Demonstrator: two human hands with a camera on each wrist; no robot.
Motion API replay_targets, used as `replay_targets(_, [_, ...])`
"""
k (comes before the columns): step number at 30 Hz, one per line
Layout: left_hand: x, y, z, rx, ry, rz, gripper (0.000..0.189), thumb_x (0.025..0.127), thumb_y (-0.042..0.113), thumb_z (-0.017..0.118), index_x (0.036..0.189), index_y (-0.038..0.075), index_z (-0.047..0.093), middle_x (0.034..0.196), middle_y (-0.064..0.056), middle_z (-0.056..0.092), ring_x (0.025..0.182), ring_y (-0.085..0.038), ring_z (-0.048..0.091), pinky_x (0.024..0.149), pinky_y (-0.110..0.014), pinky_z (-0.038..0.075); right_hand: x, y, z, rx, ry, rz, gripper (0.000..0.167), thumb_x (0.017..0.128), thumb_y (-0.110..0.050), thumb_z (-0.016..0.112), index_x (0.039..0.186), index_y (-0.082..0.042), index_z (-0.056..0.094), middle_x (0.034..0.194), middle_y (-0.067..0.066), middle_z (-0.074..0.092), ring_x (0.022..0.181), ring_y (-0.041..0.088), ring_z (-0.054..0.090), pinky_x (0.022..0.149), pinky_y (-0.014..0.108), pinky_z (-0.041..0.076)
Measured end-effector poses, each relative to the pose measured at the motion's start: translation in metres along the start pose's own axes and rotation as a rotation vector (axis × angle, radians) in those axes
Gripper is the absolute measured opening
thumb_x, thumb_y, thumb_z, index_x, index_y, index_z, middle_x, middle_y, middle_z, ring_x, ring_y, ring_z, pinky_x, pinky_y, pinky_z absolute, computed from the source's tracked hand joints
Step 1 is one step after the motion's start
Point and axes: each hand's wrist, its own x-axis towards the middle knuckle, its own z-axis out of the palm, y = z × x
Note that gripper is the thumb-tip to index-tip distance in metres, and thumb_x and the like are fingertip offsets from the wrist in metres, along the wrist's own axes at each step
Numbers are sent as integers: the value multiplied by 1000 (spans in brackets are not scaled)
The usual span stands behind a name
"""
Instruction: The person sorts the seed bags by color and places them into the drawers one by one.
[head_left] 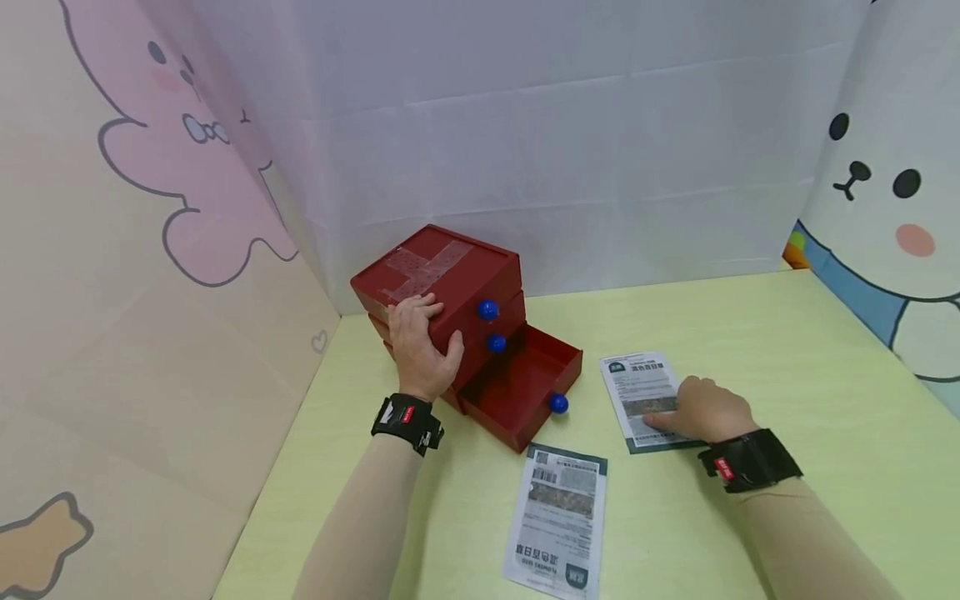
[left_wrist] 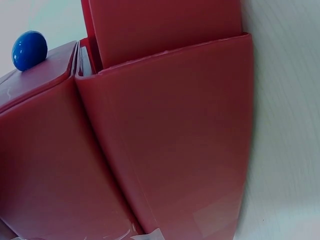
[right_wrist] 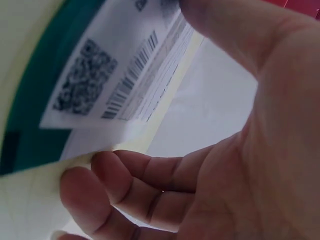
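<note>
A red three-tier drawer box (head_left: pixel 480 275) with blue round knobs stands at the back left of the table. Its bottom drawer (head_left: pixel 517 383) is pulled out. My left hand (head_left: pixel 420 350) rests on the box's near left top edge, fingers over the top and thumb at the front; in the left wrist view the box's red side (left_wrist: pixel 170 140) fills most of the picture. My right hand (head_left: pixel 712 408) pinches a flower seed packet (head_left: pixel 637 383) at its right edge, thumb on the printed face and fingers curled by the rim. The right wrist view shows the packet's QR code and barcode (right_wrist: pixel 130 75) close up.
A second seed packet (head_left: pixel 558 525) lies on the yellow table (head_left: pixel 825 367) in front of the drawer, its print upside down. A white curtain (head_left: pixel 570 150) hangs behind the box. Cartoon-printed cloth (head_left: pixel 150 350) bounds the left side, with more on the right.
</note>
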Motion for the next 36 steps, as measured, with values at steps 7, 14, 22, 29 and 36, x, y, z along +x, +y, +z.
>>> replay_targets(7, [-2,-1,0,-6,16,9,45,76,26,62,115,4,57,128,-14,56,125,-29,43,114,-54,10,2,2,2,40,-12,4,91,70,-66,71,101,17,51,76,14,50,64,25,51,51,33,38])
replay_targets(14, [-3,0,0,-4,12,1,45,76,27,61,115,4,57,129,-14,55,126,-28,43,114,-54,11,3,5,2,89,-14,-4,93,69,-64,72,105,18,47,78,15,50,65,26,52,53,33,38])
replay_targets(22, [-2,0,2,0,-18,-7,46,77,26,62,117,5,57,131,-11,55,127,-27,42,114,-53,11,3,7,4,87,-2,3,98,69,-64,73,109,20,46,80,18,50,67,28,52,53,34,39])
replay_targets(29, [-4,-2,-3,-4,17,-7,45,76,27,62,116,5,58,130,-13,56,126,-28,43,114,-55,11,4,3,-7,137,53,-15,90,76,-50,75,113,21,33,78,20,52,65,30,54,51,34,40])
replay_targets(36, [-3,-3,-6,6,21,-15,46,76,27,62,115,6,57,130,-11,56,126,-28,43,114,-53,11,6,0,-16,214,199,-67,65,84,-24,70,115,19,32,76,24,57,59,27,58,44,34,42])
